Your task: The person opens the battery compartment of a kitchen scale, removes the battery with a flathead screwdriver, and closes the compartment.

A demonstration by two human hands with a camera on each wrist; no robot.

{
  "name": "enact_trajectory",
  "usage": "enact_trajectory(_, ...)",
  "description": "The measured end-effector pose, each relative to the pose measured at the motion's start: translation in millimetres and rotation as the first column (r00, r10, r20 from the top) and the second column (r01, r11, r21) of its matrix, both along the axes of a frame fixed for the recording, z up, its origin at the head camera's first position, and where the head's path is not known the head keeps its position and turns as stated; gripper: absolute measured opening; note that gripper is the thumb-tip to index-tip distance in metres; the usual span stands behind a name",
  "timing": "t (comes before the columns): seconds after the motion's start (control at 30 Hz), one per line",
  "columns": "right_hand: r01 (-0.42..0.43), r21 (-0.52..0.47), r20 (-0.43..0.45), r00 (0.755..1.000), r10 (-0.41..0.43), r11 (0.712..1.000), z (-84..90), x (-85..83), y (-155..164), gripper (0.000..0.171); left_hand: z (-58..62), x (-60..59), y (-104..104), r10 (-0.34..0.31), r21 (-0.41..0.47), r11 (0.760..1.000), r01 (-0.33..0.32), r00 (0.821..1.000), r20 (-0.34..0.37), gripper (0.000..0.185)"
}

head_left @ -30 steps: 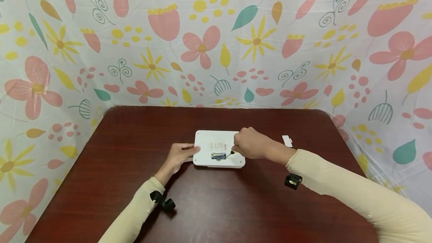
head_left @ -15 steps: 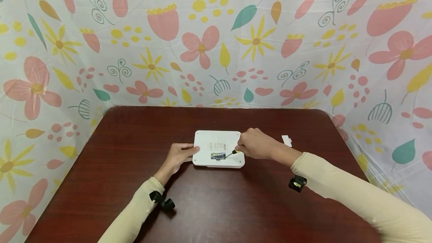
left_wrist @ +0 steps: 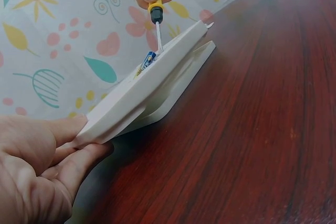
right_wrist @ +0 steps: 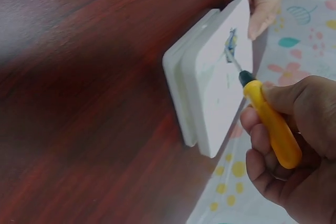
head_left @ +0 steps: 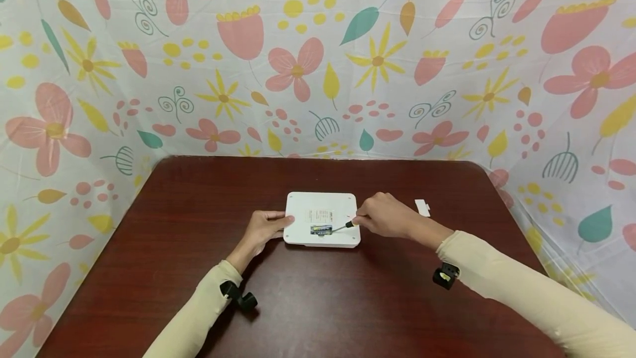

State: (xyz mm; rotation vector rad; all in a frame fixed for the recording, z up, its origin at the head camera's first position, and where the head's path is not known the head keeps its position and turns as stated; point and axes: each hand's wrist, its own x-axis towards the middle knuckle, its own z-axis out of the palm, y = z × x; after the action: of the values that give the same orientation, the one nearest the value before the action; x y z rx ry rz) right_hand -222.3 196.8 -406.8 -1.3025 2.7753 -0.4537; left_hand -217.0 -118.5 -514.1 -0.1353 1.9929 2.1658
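Holding the white device (head_left: 322, 219) flat on the counter (head_left: 298, 303), back side up, pretty much dead centre. My left hand (head_left: 260, 232) is on its left edge, thumb on top and fingers (left_wrist: 79, 163) along the underside, so that grip is lightly pinching the edge. My right hand (head_left: 385, 215) has its grip wrapped tight around the yellow handle of a small screwdriver (right_wrist: 270, 124), and the metal tip is poked down into the open battery slot near the front edge, right up against the battery (head_left: 322, 229) sitting in there. From the wrist views the device looks like two stacked white slabs with rounded corners. A small white piece (head_left: 423, 207) lies on the counter just past my right hand, well apart from the device. Floral cloth (head_left: 318, 59) hangs all around the back.
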Motion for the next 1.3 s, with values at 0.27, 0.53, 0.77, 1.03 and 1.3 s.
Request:
enact_trajectory(0.27, 0.012, -0.017, 0.023, 1.000, -0.011, 1.000, -11.5, -4.6, 10, 0.014, 0.8, 0.5, 0, -0.004, -0.014, 1.000, 0.004, 1.000, -0.002, 0.037)
enact_trajectory(0.53, 0.038, -0.042, -0.006, 0.999, -0.038, 0.998, -27.8, -9.7, 18, 0.010, -1.7, -0.3, 0, 0.002, -0.005, 1.000, -0.002, 1.000, -0.011, 0.037)
enact_trajectory(0.77, 0.081, -0.042, 0.020, 0.997, -0.080, 0.996, -39.6, -9.9, 24, 0.017, -2.4, -0.8, -1, -0.006, -0.019, 1.000, 0.005, 1.000, -0.012, 0.040)
enact_trajectory(1.03, 0.092, -0.081, 0.044, 0.995, -0.089, 0.992, -49.9, -8.2, 28, 0.019, -3.0, -1.6, 0, 0.004, -0.008, 1.000, -0.004, 1.000, -0.003, 0.037)
enact_trajectory(1.3, 0.103, -0.116, 0.032, 0.995, -0.100, 0.988, -54.3, -7.5, 31, 0.018, -3.4, -1.4, 0, 0.004, 0.013, 1.000, -0.004, 1.000, -0.010, 0.038)
